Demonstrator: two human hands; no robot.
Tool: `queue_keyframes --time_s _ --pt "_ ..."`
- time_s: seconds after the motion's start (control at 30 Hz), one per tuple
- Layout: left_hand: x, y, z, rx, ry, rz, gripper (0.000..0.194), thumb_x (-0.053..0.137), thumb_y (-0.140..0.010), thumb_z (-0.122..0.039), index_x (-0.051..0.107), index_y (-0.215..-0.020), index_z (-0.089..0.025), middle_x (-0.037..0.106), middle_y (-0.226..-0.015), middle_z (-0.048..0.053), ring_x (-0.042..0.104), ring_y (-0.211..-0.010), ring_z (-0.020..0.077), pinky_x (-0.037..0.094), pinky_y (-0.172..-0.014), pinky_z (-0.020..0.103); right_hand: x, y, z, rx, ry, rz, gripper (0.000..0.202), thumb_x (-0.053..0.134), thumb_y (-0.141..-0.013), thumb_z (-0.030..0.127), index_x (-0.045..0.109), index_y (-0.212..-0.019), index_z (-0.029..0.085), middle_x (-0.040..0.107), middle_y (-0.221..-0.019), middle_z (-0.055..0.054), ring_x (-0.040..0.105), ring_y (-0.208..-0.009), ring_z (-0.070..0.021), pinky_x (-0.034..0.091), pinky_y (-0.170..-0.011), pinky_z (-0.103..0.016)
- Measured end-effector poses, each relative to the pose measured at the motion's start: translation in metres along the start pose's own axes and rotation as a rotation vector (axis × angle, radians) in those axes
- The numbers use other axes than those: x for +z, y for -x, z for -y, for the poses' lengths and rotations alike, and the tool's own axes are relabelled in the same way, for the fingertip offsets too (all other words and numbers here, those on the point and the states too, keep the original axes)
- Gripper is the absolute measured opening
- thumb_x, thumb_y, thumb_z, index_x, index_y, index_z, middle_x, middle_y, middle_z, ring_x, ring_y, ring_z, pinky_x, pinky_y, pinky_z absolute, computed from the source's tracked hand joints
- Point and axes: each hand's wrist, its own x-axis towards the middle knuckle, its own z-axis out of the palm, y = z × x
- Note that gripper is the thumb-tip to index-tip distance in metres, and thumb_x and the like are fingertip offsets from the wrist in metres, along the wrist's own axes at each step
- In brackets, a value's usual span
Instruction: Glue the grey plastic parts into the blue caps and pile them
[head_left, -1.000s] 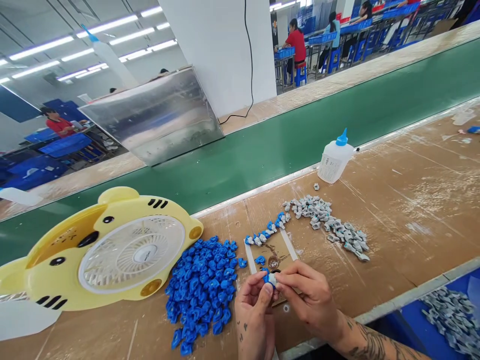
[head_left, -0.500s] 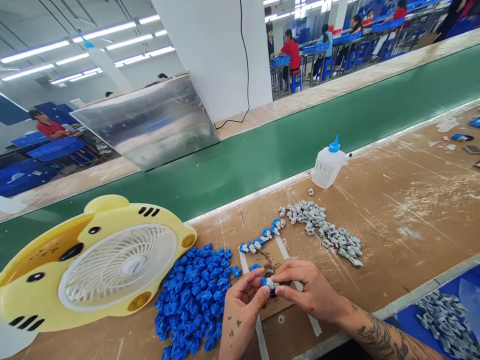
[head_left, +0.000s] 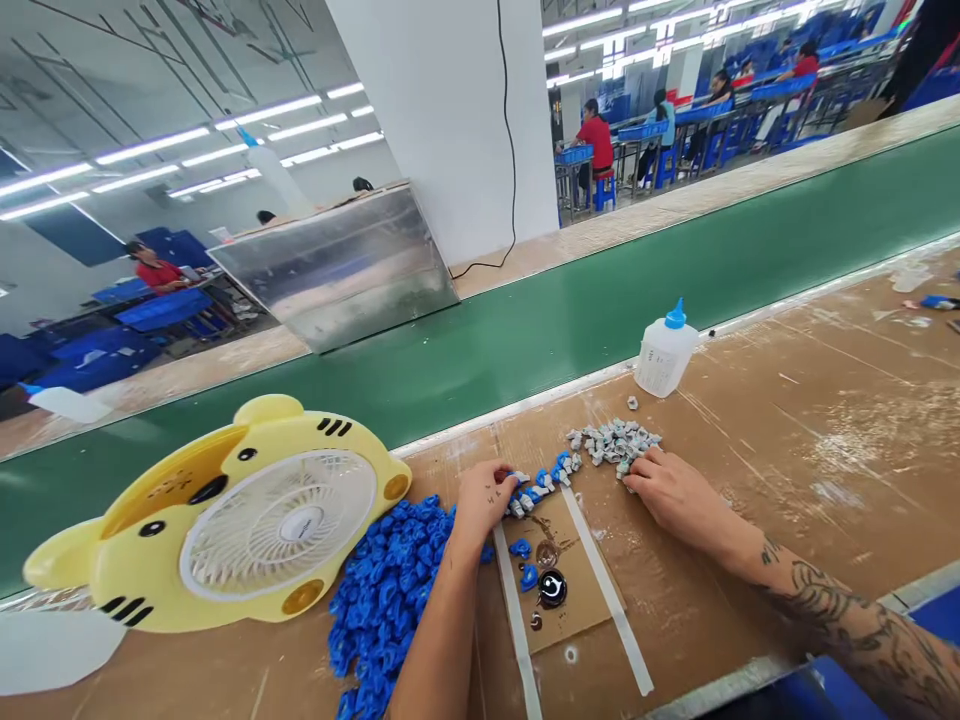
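My left hand [head_left: 484, 500] is closed at the left end of a curved row of joined blue-and-grey plastic pieces [head_left: 541, 484], its fingertips pinching one such piece [head_left: 517, 478]. To the right, my right hand [head_left: 679, 497] reaches into a pile of small grey plastic pieces [head_left: 611, 440], fingers closed at its lower edge; the piece between them is mostly hidden. Two loose blue pieces [head_left: 529, 577] lie on a taped cardboard sheet [head_left: 577, 625], beside a dark glossy puddle [head_left: 553, 588]. A large heap of blue plastic pieces [head_left: 390, 590] lies left of my left forearm.
A yellow animal-shaped fan [head_left: 255, 520] stands on the left. Behind the grey pile is a white squeeze bottle with a blue tip [head_left: 666, 355]. A green belt [head_left: 525, 325] runs across the back, with a metal panel [head_left: 345, 265] beyond. Several people sit at far benches.
My hands have parted from the blue-and-grey piece held between them. The left moved forward to the row with it; the right moved to the grey pile. The view has shifted slightly.
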Motion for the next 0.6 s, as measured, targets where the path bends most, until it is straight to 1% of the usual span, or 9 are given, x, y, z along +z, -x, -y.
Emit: queue_keyframes --time_s 0.07,0.17,0.23,0.3,0.37,0.43,0.5,0.53,0.6 --pt "-0.005 0.006 0.004 0.029 -0.083 0.025 0.016 0.066 -0.077 -0.010 0.078 -0.072 -0.021 0.078 -0.070 0.003 0.072 -0.071 0.0206 0.052 -0.069 0.029 0.004 0.001 -0.001 -0.020 -0.012 0.000 0.027 0.054 -0.084 -0.001 0.066 -0.071 0.019 0.065 -0.074 -0.006 0.056 -0.074 -0.0220 0.043 -0.071 -0.034" --pt "-0.023 0.031 0.015 0.082 -0.208 0.039 0.025 0.055 -0.087 -0.012 0.079 -0.086 -0.022 0.079 -0.086 0.006 0.071 -0.083 0.0232 0.051 -0.078 0.033 0.003 0.004 0.000 -0.017 -0.059 0.001 0.025 0.053 -0.086 0.001 0.066 -0.075 0.019 0.065 -0.075 -0.008 0.057 -0.076 -0.0232 0.044 -0.072 -0.035" --pt "-0.035 0.051 0.021 0.133 -0.275 0.086 0.026 0.055 -0.085 -0.010 0.078 -0.088 -0.022 0.078 -0.089 0.007 0.070 -0.085 0.0243 0.051 -0.080 0.035 -0.003 0.006 0.003 -0.003 -0.154 -0.005 0.024 0.051 -0.087 0.002 0.068 -0.083 0.019 0.066 -0.079 -0.008 0.058 -0.079 -0.0235 0.047 -0.073 -0.035" --pt "-0.042 0.069 0.027 0.195 -0.320 0.161 0.027 0.059 -0.080 -0.005 0.077 -0.084 -0.023 0.077 -0.088 0.006 0.069 -0.084 0.0244 0.051 -0.080 0.035 -0.011 0.008 0.011 0.017 -0.319 -0.010 0.029 0.048 -0.089 0.002 0.070 -0.098 0.019 0.066 -0.087 -0.008 0.061 -0.082 -0.0221 0.050 -0.074 -0.032" --pt "-0.044 0.080 0.030 0.246 -0.346 0.217 0.028 0.061 -0.076 -0.002 0.076 -0.081 -0.025 0.076 -0.085 0.006 0.067 -0.084 0.0250 0.052 -0.079 0.035 -0.016 0.009 0.023 0.024 -0.505 0.013 0.038 0.044 -0.090 0.002 0.069 -0.113 0.021 0.066 -0.094 -0.008 0.064 -0.084 -0.0196 0.053 -0.074 -0.029" --pt "-0.042 0.085 0.033 0.274 -0.366 0.236 0.026 0.062 -0.077 -0.004 0.076 -0.082 -0.025 0.075 -0.083 0.006 0.066 -0.084 0.0267 0.053 -0.079 0.038 -0.018 0.011 0.037 0.031 -0.649 0.046 0.042 0.041 -0.092 0.003 0.066 -0.121 0.021 0.066 -0.095 -0.007 0.066 -0.083 -0.0182 0.055 -0.074 -0.027" --pt "-0.040 0.087 0.036 0.294 -0.348 0.208 0.024 0.061 -0.079 -0.007 0.076 -0.085 -0.025 0.074 -0.086 0.007 0.066 -0.085 0.0268 0.054 -0.079 0.039 -0.016 0.013 0.049 0.051 -0.732 0.052 0.037 0.041 -0.095 0.007 0.066 -0.120 0.020 0.069 -0.093 -0.007 0.068 -0.082 -0.0188 0.056 -0.075 -0.028" --pt "-0.040 0.089 0.036 0.304 -0.298 0.167 0.023 0.060 -0.080 -0.009 0.076 -0.086 -0.025 0.073 -0.087 0.007 0.067 -0.084 0.0256 0.055 -0.078 0.037 -0.014 0.013 0.054 0.064 -0.756 0.047 0.034 0.042 -0.097 0.010 0.066 -0.119 0.019 0.070 -0.093 -0.008 0.069 -0.083 -0.0194 0.056 -0.076 -0.029" --pt "-0.038 0.095 0.038 0.307 -0.120 0.047 0.022 0.058 -0.080 -0.012 0.075 -0.083 -0.025 0.069 -0.082 0.004 0.067 -0.077 0.0215 0.056 -0.071 0.032 -0.011 0.013 0.063 0.076 -0.786 0.040 0.030 0.043 -0.099 0.014 0.067 -0.117 0.018 0.071 -0.090 -0.008 0.069 -0.082 -0.0198 0.056 -0.075 -0.028"
